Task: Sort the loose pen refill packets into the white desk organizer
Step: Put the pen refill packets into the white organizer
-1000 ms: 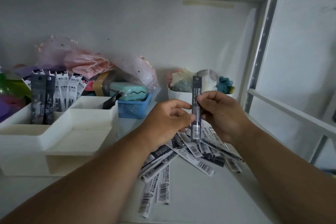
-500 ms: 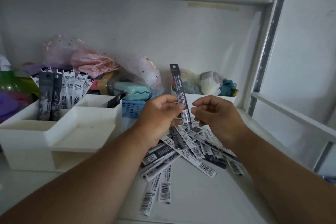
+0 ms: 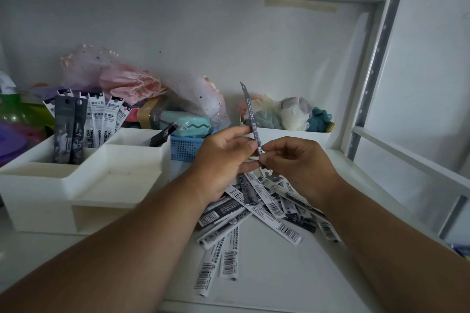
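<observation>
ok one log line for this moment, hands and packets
left hand: pinches dark refill packet | right hand: pinches its lower end | loose pile: unsorted

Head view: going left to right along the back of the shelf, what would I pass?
White desk organizer → blue basket → dark refill packet pinched by the left hand and right hand → white tub of soft toys.

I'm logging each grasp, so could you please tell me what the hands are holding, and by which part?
Both hands hold one dark pen refill packet upright by its lower end: left hand, right hand.
</observation>
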